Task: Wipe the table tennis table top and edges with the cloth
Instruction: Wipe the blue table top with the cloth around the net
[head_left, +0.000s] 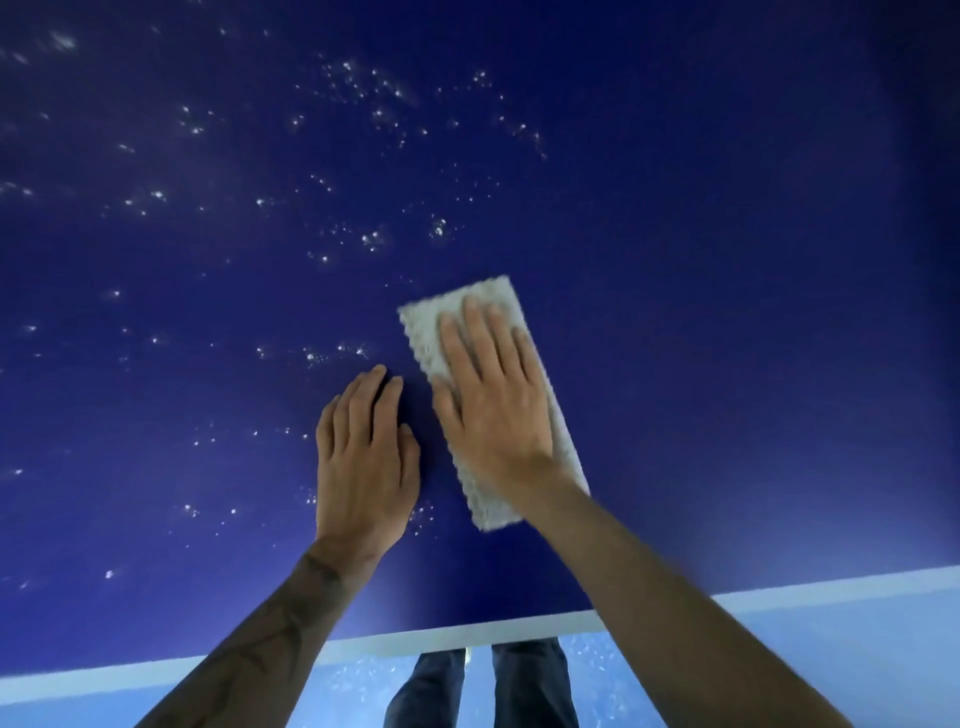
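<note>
On the dark blue counter (727, 260), seen from above, pale specks and droplets (371, 239) lie scattered over the left and far parts of the top. Just left of centre, the left grip (363, 457) rests flat on the bare surface. Its fingers are straight and close together, and it holds nothing. Its forearm (270, 623) carries dark markings. Just beside it, across a narrow strip of blue, lies the cloth (426, 332). This is a pale, nubbly, folded rectangle lying flat on the counter, with its far end angled to the left. The right grip (493, 410) presses down on the cloth with an open palm. Its 4 straight fingers reach over the far half and its thumb lies along the cloth's left edge, so it presses rather than pinches. Right of the cloth, the top shows plain dark blue. A white stripe (493, 631) runs along the near edge. Below it, 2 legs in dark trousers (524, 686) stand on a light blue floor (831, 649).
</note>
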